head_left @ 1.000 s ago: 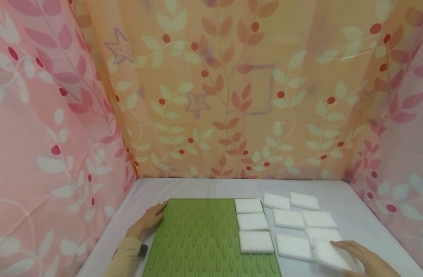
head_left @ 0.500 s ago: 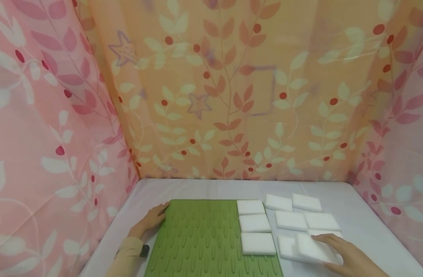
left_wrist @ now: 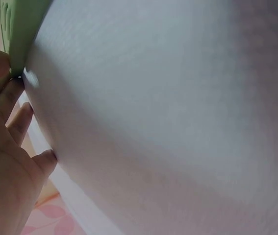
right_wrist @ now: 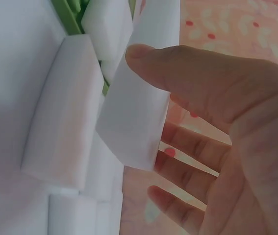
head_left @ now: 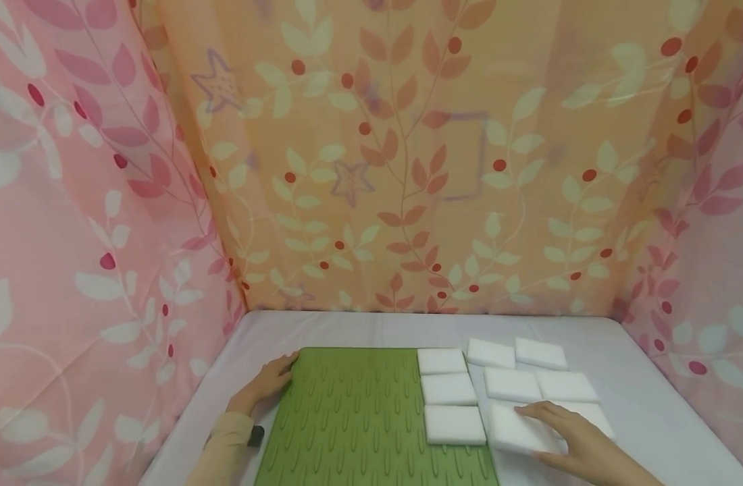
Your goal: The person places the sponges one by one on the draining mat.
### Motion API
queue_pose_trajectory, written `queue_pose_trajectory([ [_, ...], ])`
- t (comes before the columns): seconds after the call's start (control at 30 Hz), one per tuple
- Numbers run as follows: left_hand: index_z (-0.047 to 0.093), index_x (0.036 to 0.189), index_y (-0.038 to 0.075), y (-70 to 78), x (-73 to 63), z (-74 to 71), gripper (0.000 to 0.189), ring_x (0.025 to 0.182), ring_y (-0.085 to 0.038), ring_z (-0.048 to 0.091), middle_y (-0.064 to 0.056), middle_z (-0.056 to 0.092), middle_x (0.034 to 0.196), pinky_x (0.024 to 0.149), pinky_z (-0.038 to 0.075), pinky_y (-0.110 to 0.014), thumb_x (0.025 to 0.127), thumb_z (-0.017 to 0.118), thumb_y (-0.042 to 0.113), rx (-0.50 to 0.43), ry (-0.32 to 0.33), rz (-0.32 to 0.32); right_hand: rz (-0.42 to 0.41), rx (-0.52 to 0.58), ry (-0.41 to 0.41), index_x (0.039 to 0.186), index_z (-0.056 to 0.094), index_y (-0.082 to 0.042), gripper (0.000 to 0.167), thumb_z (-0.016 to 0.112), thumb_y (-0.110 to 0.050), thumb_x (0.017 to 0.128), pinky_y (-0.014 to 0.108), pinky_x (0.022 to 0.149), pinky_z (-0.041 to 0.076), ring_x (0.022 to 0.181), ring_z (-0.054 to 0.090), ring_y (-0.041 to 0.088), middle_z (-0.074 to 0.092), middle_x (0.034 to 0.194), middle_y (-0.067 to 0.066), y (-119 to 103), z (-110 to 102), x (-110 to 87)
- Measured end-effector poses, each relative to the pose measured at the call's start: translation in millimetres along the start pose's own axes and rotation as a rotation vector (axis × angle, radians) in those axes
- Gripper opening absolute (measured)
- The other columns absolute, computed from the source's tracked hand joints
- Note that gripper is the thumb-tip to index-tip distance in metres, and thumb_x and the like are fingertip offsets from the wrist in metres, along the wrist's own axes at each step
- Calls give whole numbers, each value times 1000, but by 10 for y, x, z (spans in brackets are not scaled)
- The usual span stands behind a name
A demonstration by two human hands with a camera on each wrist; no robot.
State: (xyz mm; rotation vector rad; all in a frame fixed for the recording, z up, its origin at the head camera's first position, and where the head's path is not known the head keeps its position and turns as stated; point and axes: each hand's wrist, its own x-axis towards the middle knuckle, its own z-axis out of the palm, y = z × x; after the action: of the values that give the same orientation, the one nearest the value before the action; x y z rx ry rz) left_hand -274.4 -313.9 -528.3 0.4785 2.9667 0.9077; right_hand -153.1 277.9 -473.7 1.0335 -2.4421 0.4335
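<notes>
The right hand [head_left: 581, 442] grips one white block [right_wrist: 129, 112] by opposite sides, probably so that its forward part remains free; under these fingers, another block [right_wrist: 55, 127] lies on the bench [head_left: 347, 327]. To their left, three blocks [head_left: 450, 390] stand in a column on the green mat [head_left: 341, 405]. The left hand [head_left: 267, 381] pinches the corner of this mat, perhaps to prevent sliding (this is my judgement). The right fingers are apart by the block's thickness or width (I cannot tell which), clamped on it, the lowest finger touching nothing.
</notes>
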Motion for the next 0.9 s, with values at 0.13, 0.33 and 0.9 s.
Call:
queue_pose_trajectory([
  [0.13,37,138,-6,8,-9,-6,51,127,-53,31,-33,40,135,101,15,-70,90,46,8,6,-13,0,29,13,-50,125,57,-20,66,82,-34,64,26,71,52,98,59,8,59,117,-11,-78,25,78],
  [0.33,36,138,-6,18,-15,-21,51,128,-52,30,-32,40,136,101,14,-71,90,46,7,-12,-4,-1,14,11,-38,125,57,-21,68,82,-33,63,32,71,51,98,58,7,58,119,-11,-161,61,191],
  [0.9,36,140,-3,55,-15,-36,52,130,-50,29,-29,39,139,102,12,-71,89,45,9,1,-13,-39,-35,81,-68,127,55,-22,65,79,-36,68,26,80,48,105,54,9,55,119,-13,-317,188,333],
])
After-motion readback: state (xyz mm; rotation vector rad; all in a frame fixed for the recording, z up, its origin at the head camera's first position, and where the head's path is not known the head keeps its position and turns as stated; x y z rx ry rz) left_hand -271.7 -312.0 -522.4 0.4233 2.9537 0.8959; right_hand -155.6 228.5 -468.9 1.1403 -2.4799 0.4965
